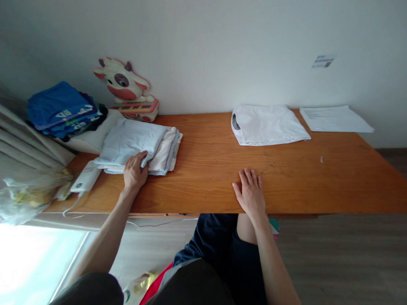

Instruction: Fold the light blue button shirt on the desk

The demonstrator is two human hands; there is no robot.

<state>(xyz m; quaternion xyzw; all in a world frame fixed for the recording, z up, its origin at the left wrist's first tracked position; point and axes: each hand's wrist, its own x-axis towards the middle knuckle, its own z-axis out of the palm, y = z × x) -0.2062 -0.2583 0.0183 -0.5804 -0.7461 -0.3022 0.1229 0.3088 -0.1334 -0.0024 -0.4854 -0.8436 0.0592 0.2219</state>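
Observation:
A stack of folded clothes (172, 153) lies on the left part of the wooden table, with a light blue folded garment (132, 137) on top. My left hand (136, 171) is at the front edge of that garment, its fingers curled over the cloth; part of the grip is hidden. My right hand (250, 191) rests palm down near the table's front edge, fingers stretched out and holding nothing. Beyond it, against the wall, lies a white folded garment (268, 125) with a grey patch at its left end.
The wooden table (203, 157) runs along the wall. White paper sheets (335, 118) overhang its far right end. At left are a cow-shaped toy keyboard (125, 87), blue and dark clothes (64, 109) on a white box (91, 135), a white power strip (86, 177) and a plastic bag (23, 200).

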